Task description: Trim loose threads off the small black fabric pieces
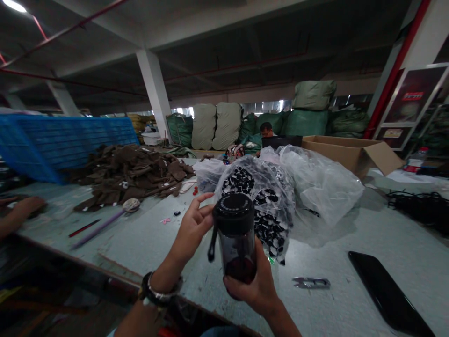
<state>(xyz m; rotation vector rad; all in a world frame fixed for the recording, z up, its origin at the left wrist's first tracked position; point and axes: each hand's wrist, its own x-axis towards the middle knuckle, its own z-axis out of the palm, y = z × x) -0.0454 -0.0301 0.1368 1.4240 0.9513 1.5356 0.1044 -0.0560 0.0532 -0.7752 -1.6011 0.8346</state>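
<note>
- The left hand [191, 230], with a wristwatch [157, 290] at its wrist, is partly open. Its fingers [199, 206] spread beside the top of the bottle, and I cannot tell whether they grip it.
- The right hand [249, 291] is closed around the base of a drink bottle [235, 238], wrapping it firmly.
- The bottle is held upright above the table, between the two hands. It has a black lid, a see-through body with dark liquid in the bottom, and a dark strap hanging at its left side.
- Directly behind the bottle, partly blocked by it, is a clear plastic bag [261, 199] of black-and-white pieces, resting on a pale green table [333, 252].
- A larger clear plastic bag [319, 182] sits just to the right of it.
- Lower right of the frame: thread snips [311, 282] and a flat black slab [387, 292] lie on the table.
- Left of the hands: a purple rod [98, 229] and a red-and-black pen [84, 228] lie near a heap of brown fabric pieces [129, 175].
- A blue plastic crate [66, 140] stands tilted behind the heap.
- At the left edge, a co-worker's hand [24, 206] rests on the table.
- Upper right of the frame: an open cardboard box [354, 154] and a coil of black cable [419, 210].
- In the background, a seated person [266, 131] sits before large green sacks [305, 121], beside a white pillar [152, 89].
</note>
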